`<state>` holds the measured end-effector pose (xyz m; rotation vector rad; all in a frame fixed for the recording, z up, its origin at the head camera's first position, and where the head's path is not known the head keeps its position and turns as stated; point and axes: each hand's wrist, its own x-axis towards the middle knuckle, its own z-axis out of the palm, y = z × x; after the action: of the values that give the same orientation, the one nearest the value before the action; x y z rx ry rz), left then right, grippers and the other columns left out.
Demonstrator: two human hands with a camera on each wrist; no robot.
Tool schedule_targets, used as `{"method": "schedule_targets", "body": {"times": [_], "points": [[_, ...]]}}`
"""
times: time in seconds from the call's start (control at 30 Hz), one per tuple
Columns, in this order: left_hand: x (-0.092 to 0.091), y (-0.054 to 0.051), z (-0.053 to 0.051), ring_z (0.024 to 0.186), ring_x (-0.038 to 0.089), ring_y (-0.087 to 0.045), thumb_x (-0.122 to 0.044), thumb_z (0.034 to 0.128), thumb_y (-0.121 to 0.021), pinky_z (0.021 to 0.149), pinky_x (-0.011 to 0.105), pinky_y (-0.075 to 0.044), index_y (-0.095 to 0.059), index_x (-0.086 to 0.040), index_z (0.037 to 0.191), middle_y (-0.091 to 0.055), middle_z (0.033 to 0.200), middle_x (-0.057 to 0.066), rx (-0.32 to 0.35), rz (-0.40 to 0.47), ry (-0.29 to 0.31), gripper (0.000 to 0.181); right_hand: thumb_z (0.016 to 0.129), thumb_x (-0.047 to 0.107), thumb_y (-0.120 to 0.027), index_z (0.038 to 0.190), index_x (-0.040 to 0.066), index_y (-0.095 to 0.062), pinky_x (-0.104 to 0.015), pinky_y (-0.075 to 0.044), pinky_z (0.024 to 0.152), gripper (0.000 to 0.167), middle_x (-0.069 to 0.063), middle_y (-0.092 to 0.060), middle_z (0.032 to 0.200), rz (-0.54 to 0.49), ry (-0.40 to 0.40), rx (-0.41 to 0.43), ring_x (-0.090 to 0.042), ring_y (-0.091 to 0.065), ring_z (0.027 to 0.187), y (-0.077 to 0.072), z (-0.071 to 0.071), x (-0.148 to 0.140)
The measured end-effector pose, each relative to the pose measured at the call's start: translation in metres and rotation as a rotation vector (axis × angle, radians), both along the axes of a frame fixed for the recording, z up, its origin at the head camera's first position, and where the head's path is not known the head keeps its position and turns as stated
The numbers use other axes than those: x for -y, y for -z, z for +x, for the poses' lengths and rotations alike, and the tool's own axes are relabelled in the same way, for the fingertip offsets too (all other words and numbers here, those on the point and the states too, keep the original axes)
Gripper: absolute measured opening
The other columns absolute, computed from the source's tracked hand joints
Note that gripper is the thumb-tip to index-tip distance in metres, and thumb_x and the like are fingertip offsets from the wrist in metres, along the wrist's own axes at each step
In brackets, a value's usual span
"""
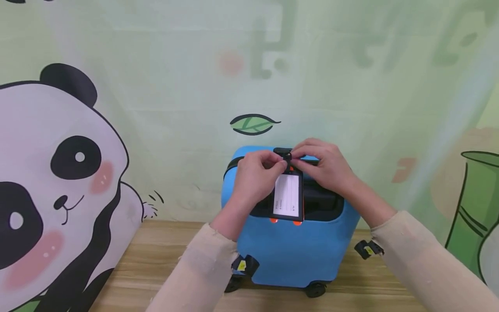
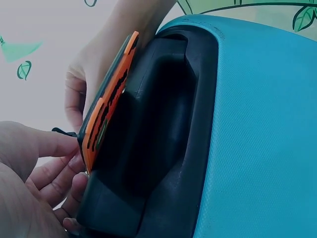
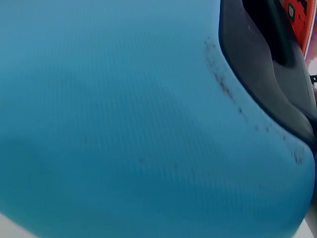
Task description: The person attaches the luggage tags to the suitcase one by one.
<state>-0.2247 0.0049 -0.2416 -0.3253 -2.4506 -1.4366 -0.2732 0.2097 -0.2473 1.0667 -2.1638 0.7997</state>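
Note:
A blue suitcase (image 1: 288, 255) stands upright with a black handle recess (image 1: 321, 199) on its upper part. Against that recess hangs a luggage tag (image 1: 286, 197), its white card facing up; the orange back of the tag (image 2: 111, 101) shows in the left wrist view. My left hand (image 1: 257, 175) pinches the black strap (image 1: 288, 162) at the tag's top between thumb and fingers. From the other side, my right hand (image 1: 325, 162) pinches the same strap near the suitcase handle. The fingertips partly hide the strap's buckle end. Only the tag's corner (image 3: 299, 25) enters the right wrist view.
The suitcase rests on small black wheels (image 1: 315, 289) on a wooden surface (image 1: 163, 260). Behind it hangs a pale green backdrop (image 1: 175, 86) with a printed panda at left and bamboo at right. Dark wrist devices (image 1: 245, 265) sit at both sleeves.

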Motion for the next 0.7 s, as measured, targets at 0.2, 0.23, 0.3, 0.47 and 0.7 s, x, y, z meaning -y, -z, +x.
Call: {"method": "schedule_targets", "body": {"times": [0.2,0.23,0.3,0.47,0.7], "points": [[0.000,0.000,0.000,0.091,0.023,-0.067,-0.026,0.1027,-0.074,0.074,0.034,-0.059,-0.081,-0.011,0.111,-0.077,0.101,0.005,0.013,-0.002,-0.001,0.018,0.090,0.002,-0.084,0.108,0.006,-0.081,-0.014,-0.050,0.092,0.018,-0.007,-0.077,0.109,-0.025,0.041,0.004,-0.021,-0.071,0.102,-0.008,0.008,-0.009],[0.000,0.000,0.000,0.091,0.023,-0.067,-0.026,0.1026,-0.074,0.074,0.034,-0.059,-0.081,-0.011,0.111,-0.077,0.101,0.005,0.012,-0.004,-0.003,0.018,0.090,0.001,-0.084,0.108,0.006,-0.081,-0.014,-0.050,0.091,0.018,-0.006,-0.076,0.108,-0.029,0.033,-0.009,-0.020,-0.071,0.101,-0.009,0.010,-0.010],[0.000,0.000,0.000,0.091,0.023,-0.068,-0.026,0.1025,-0.075,0.074,0.034,-0.059,-0.082,-0.011,0.111,-0.078,0.101,0.004,0.008,-0.006,-0.009,0.018,0.089,0.000,-0.085,0.107,0.006,-0.081,-0.015,-0.050,0.089,0.019,-0.006,-0.075,0.107,-0.025,0.005,-0.041,-0.020,-0.069,0.101,-0.013,0.012,-0.009],[0.002,-0.001,0.002,0.091,0.023,-0.068,-0.025,0.1028,-0.074,0.074,0.034,-0.060,-0.081,-0.010,0.111,-0.078,0.103,0.006,0.004,-0.015,-0.004,0.018,0.086,-0.001,-0.087,0.102,0.005,-0.081,-0.022,-0.051,0.083,0.019,-0.007,-0.072,0.103,0.031,-0.042,-0.129,-0.021,-0.065,0.099,-0.017,0.015,0.000],[0.002,0.001,0.001,0.088,0.023,-0.067,-0.025,0.1038,-0.072,0.072,0.033,-0.058,-0.080,-0.009,0.110,-0.077,0.101,0.007,-0.010,-0.008,0.008,0.019,0.085,-0.002,-0.087,0.096,0.003,-0.079,-0.031,-0.055,0.078,0.014,-0.008,-0.071,0.096,0.060,-0.010,-0.157,-0.021,-0.065,0.092,-0.019,0.016,0.009]]}}
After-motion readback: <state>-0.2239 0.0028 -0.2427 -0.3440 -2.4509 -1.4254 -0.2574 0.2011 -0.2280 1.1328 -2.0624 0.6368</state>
